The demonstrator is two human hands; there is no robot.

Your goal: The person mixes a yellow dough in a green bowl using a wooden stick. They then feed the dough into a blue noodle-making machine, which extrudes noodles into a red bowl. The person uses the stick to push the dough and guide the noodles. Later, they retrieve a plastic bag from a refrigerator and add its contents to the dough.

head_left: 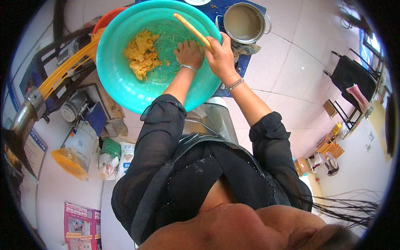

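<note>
A big turquoise basin (pixel 125 96) stands in front of me, with a lump of crumbly yellow dough (pixel 142 54) on its left side. Inside the basin, right of the dough, my left hand (pixel 189 54) rests against the bottom with its fingers spread; a few dough crumbs lie near it. My right hand (pixel 220 58) is at the basin's right rim, closed around one end of a wooden stick (pixel 192 30). The stick slants up and left over the basin, its far end free. Part of my right hand's grip is hidden behind its own fingers.
A steel pot (pixel 243 23) of cloudy liquid stands beyond the basin on a blue surface (pixel 244 66), near a crumpled cloth (pixel 246 50). At left, yellow strands (pixel 68 73) hang from a metal nozzle (pixel 34 100). A black chair (pixel 354 79) is far right.
</note>
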